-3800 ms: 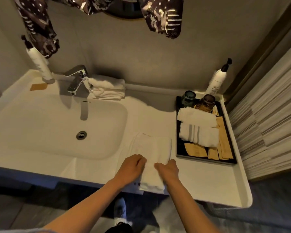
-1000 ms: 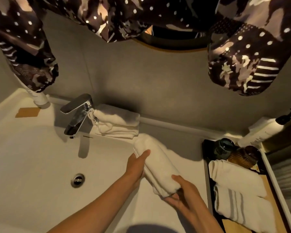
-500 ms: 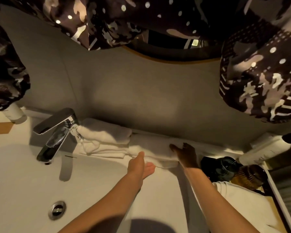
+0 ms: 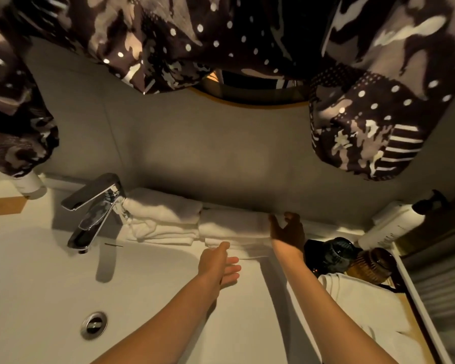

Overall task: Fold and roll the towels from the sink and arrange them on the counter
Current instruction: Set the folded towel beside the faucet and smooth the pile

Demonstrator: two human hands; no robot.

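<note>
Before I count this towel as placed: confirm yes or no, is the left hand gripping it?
No: the left hand hovers open in front of the rolled towel, apart from it, while the right hand is at its end.

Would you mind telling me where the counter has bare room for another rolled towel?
Bare counter lies between the basin and the tray, in front of the rolled towel. The back ledge is crowded: tap, folded towels, rolled towel, right hand. The tray is full.
</note>
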